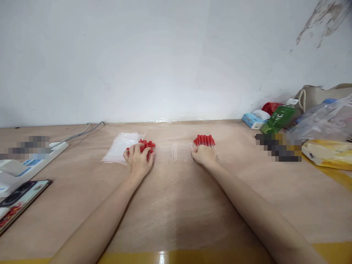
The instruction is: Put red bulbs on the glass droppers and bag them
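A row of thin clear tubes (170, 153), looking like glass dropper tubes, lies side by side between my hands. My left hand (136, 158) rests at the row's left end, its fingers curled over a pile of red rubber bulbs (147, 143) and closed on one or more of them. At the right end, my right hand (204, 154) is bent with thumb and fingers pinched around a clear tube. Just beyond its knuckles, several tubes topped with red bulbs (205, 139) lie in a row. The right fingertips are partly hidden.
Clear plastic bags (118, 148) lie left of the red pile. Farther left are a white power strip (52, 152) and a phone (27, 198). On the right stand a tissue pack (254, 120), a green bottle (279, 118) and a yellow packet (330, 154). A wall (165, 66) closes the back.
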Tool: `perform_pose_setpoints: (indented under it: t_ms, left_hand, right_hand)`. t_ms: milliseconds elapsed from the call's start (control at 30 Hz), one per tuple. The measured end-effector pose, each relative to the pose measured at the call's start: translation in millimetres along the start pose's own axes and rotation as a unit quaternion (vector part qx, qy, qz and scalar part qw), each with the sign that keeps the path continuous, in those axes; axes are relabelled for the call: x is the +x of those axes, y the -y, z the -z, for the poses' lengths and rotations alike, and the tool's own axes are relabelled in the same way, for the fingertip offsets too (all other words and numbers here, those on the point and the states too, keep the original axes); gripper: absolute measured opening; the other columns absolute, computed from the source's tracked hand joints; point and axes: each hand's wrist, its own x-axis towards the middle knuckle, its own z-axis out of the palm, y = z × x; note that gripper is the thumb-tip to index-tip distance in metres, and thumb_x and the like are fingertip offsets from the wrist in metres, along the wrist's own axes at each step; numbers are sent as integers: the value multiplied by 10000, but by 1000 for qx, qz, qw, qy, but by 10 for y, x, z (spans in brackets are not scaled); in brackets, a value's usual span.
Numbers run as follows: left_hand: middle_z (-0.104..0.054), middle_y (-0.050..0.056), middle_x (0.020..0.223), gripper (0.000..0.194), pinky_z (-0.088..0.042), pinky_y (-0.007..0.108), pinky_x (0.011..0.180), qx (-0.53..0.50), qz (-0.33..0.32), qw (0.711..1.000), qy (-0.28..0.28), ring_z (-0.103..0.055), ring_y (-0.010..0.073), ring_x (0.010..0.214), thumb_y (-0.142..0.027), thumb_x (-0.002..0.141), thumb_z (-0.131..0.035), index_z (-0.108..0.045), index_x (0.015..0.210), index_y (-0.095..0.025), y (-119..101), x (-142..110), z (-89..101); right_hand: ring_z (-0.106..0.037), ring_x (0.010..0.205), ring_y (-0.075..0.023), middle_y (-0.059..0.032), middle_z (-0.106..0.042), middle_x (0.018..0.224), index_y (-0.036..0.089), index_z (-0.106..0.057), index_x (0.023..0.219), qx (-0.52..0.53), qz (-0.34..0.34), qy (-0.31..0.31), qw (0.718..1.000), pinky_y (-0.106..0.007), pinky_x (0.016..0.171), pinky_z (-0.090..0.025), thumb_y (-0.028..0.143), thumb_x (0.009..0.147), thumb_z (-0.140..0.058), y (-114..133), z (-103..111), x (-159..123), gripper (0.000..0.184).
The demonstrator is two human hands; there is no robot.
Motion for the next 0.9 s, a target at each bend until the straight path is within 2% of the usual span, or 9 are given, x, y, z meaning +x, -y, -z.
perform_pose_setpoints:
  t_ms: [100, 200, 300, 433, 533, 600, 700, 800, 900]
  left_hand:
    - [-482, 113, 1136, 126, -174, 569, 890, -2, -7, 1000, 0, -352, 345, 1081, -316, 756, -560, -622, 744, -207, 12, 18, -35]
    - [-488, 103, 1137, 123, -166, 578, 909, -15, 0, 1000, -4, -341, 348, 1105, -310, 720, -603, -603, 660, -202, 25, 19, -70]
    - [-492, 100, 1128, 134, -172, 579, 910, -18, 15, 1000, -2, -342, 347, 1107, -299, 712, -606, -593, 625, -197, 49, 20, -98]
    - [-507, 101, 1103, 103, -181, 575, 903, -22, 33, 999, -14, -350, 336, 1103, -279, 740, -571, -612, 685, -202, 22, 23, -82]
    - [-538, 94, 1046, 89, -218, 539, 921, -85, 18, 996, -23, -392, 309, 1082, -265, 745, -566, -625, 778, -208, -71, -4, -7]
    - [-563, 80, 971, 101, -311, 466, 901, -151, -32, 988, 8, -462, 265, 1008, -246, 731, -575, -620, 810, -202, -153, -52, 65]
    - [-576, 62, 891, 123, -433, 329, 780, -249, -99, 958, 104, -539, 186, 851, -202, 732, -542, -598, 839, -177, -267, -156, 168]
    - [-576, 48, 845, 167, -459, 254, 636, -292, -115, 927, 205, -553, 136, 703, -147, 725, -490, -581, 864, -162, -353, -248, 225]
    - [-574, 44, 829, 220, -454, 256, 605, -285, -101, 925, 231, -545, 134, 661, -170, 714, -526, -579, 927, -162, -419, -282, 225]
  right_hand:
    - [-562, 696, -264, -101, -592, 612, 175, -625, 622, 1, 6, -8, 1000, -439, 751, -291, 271, 761, -454, 2, -25, 8, 240]
    - [-557, 706, -250, -96, -591, 618, 180, -600, 572, 5, 3, -10, 1000, -427, 778, -265, 273, 764, -440, -1, -46, 1, 267]
    - [-550, 708, -234, -74, -595, 629, 193, -599, 608, 19, 9, -34, 999, -412, 785, -255, 289, 765, -421, 16, -60, -28, 256]
    - [-538, 742, -220, -60, -597, 665, 183, -579, 668, 32, 43, -100, 994, -388, 792, -262, 299, 774, -397, 46, -94, -75, 241]
    - [-529, 774, -210, -75, -600, 742, 161, -552, 755, 72, 95, -149, 982, -340, 747, -311, 285, 797, -382, 33, -134, -127, 214]
    - [-529, 763, -195, -84, -597, 780, 150, -531, 810, 110, 148, -166, 969, -314, 713, -339, 281, 830, -358, 2, -155, -196, 218]
    - [-530, 720, -169, -71, -596, 777, 151, -522, 850, 138, 248, -160, 946, -305, 717, -360, 273, 869, -334, -74, -157, -361, 225]
    - [-539, 760, -163, -65, -605, 816, 156, -539, 924, 141, 333, -142, 921, -296, 726, -376, 243, 880, -343, -172, -126, -542, 219]
    - [-540, 798, -162, -66, -605, 853, 169, -545, 1027, 139, 354, -136, 915, -289, 709, -381, 225, 878, -363, -252, -80, -655, 242]
